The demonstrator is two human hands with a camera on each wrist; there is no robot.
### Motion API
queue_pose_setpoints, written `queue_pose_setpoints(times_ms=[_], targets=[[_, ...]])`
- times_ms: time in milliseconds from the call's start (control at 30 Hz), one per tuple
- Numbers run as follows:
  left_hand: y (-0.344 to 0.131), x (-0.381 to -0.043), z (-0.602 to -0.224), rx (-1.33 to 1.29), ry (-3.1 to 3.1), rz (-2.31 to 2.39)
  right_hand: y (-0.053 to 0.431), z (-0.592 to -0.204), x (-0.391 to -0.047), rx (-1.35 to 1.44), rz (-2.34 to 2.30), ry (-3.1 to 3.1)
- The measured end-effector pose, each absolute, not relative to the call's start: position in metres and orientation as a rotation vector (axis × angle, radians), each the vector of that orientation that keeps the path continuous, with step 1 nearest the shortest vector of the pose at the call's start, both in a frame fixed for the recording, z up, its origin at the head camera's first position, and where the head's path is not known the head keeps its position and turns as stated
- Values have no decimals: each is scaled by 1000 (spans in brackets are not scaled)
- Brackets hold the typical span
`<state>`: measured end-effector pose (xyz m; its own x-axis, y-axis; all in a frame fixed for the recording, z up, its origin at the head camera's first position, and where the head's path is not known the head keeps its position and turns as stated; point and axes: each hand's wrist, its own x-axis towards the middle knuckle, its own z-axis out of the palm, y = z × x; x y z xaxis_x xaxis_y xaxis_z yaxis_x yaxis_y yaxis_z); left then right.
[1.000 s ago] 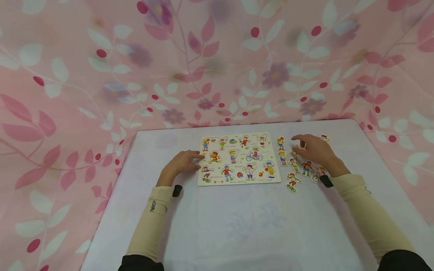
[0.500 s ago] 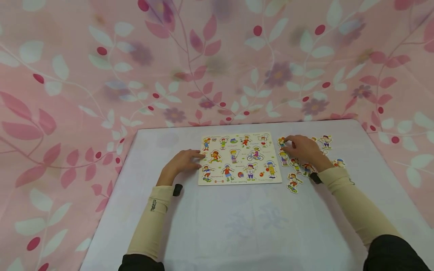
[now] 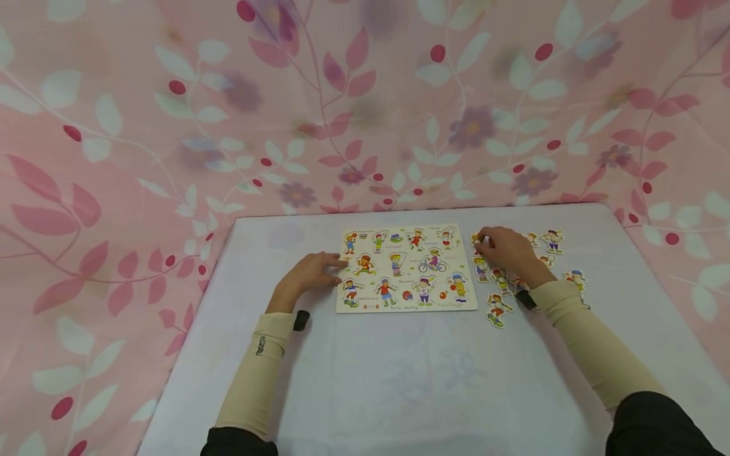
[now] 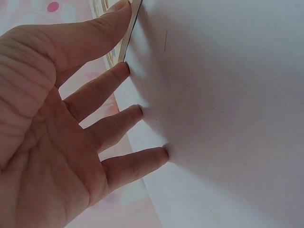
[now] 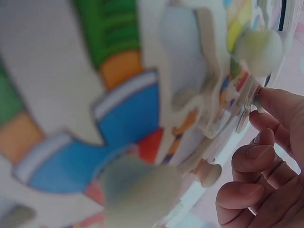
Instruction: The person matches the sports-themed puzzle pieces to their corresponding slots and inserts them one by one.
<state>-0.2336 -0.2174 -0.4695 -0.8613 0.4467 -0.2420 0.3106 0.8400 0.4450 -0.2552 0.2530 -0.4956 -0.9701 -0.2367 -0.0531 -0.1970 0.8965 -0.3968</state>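
A cream peg puzzle board (image 3: 396, 310) printed with children playing sports lies toward the back of the table. My left hand (image 3: 309, 272) touches its left edge, fingers extended. In the left wrist view, the thumb and index finger of that hand (image 4: 85, 114) meet the board's edge (image 4: 128, 38), and the other fingertips rest on the cloth. To the right of the board, my right hand (image 3: 507, 247) pinches a puzzle piece (image 3: 476, 239) at its edge between thumb and index finger. The right wrist view shows its other fingers curled; a piece with blue shoes (image 5: 128, 123) looms close.
Several loose pieces lie around my right hand, among them a skateboarder (image 3: 498, 310), a purple-clad figure (image 3: 481, 269), a dark-haired one (image 3: 552, 241) and a blue-capped one (image 3: 576, 277). Knobs (image 5: 259, 52) stick up from pieces. A white cloth (image 3: 365, 380) covers the table; floral fabric (image 3: 365, 95) hangs behind.
My right hand has moved left over the loose pieces to the one at the upper left, uncovering pieces on the right. The left hand stays at the board's edge.
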Motion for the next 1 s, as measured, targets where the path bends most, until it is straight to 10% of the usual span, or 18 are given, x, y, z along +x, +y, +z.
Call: queue_pose_setpoints(times_ms=[1000], targets=[[-216,-234,-470,551,2675,575,142,-455,-272,-669,-546,2972]])
